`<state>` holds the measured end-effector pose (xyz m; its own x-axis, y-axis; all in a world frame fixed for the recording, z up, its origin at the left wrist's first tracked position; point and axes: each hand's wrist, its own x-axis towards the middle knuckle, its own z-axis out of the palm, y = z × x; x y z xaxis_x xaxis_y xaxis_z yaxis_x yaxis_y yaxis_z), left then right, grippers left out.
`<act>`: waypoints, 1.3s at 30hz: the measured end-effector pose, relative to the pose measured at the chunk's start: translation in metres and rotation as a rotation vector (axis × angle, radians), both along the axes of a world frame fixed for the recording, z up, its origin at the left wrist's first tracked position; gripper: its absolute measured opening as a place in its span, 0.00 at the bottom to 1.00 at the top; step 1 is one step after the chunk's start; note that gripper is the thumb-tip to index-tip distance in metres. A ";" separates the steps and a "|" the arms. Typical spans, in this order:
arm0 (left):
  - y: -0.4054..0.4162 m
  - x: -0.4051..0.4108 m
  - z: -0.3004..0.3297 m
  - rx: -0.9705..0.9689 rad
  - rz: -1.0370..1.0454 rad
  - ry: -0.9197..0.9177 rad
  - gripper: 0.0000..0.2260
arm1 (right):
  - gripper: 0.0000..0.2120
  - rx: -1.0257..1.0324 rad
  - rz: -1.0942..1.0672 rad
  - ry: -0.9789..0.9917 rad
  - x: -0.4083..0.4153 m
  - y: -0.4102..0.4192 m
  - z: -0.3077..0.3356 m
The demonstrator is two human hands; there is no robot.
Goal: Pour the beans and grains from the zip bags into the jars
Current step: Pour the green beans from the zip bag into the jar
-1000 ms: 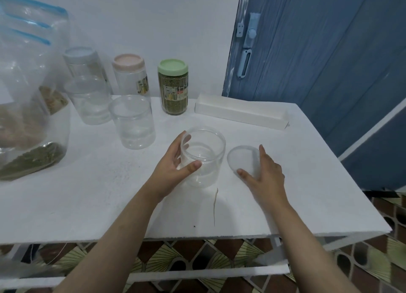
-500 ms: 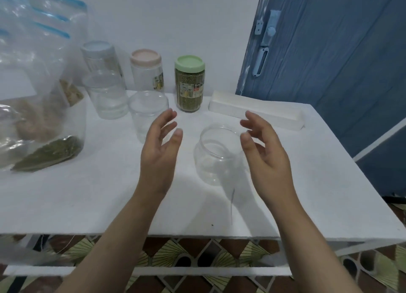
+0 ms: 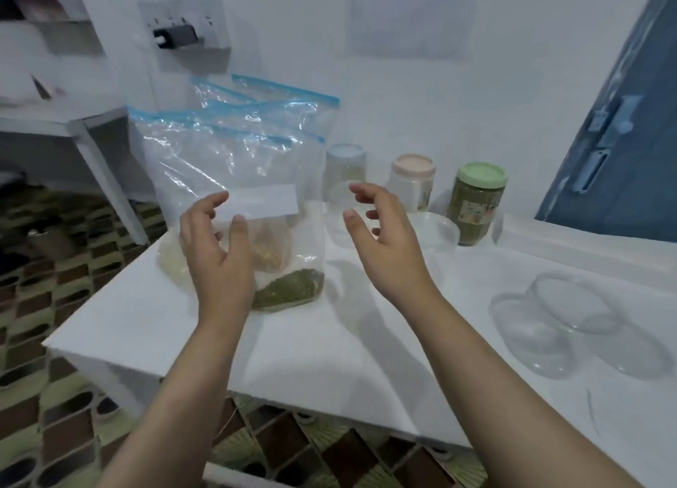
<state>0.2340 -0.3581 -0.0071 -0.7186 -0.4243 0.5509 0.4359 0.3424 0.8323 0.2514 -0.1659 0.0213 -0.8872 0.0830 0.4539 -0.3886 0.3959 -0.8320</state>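
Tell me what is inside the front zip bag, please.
The front bag holds green beans at the bottom right. Tan grains and pale grains also show, perhaps in bags behind. The left hand covers the middle.

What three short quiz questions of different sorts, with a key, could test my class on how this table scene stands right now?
1. True or false: the left hand grips a zip bag.
2. Multiple choice: the lid colour of the jar already full of green contents is A) blue B) pink C) green.
3. Fill in: the front zip bag with the white label holds ______ beans at its bottom.

Key: 1 false, both it and the right hand are open and hold nothing. 2 C. 3 green.
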 end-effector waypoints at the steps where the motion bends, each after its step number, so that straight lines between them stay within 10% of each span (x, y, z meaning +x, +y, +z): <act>1: -0.018 -0.011 -0.003 -0.009 0.022 -0.040 0.14 | 0.18 -0.010 -0.009 -0.018 -0.011 -0.017 -0.002; 11: -0.118 -0.084 -0.026 -0.049 -0.079 -0.383 0.31 | 0.34 -0.151 -0.210 -0.213 -0.109 -0.106 -0.039; 24: -0.096 -0.083 -0.023 0.088 -0.354 -0.013 0.24 | 0.31 -0.199 -0.354 0.184 -0.078 -0.086 -0.048; 39: 0.077 -0.050 -0.011 0.060 -0.590 0.031 0.24 | 0.33 0.054 -0.513 0.129 0.016 0.092 -0.022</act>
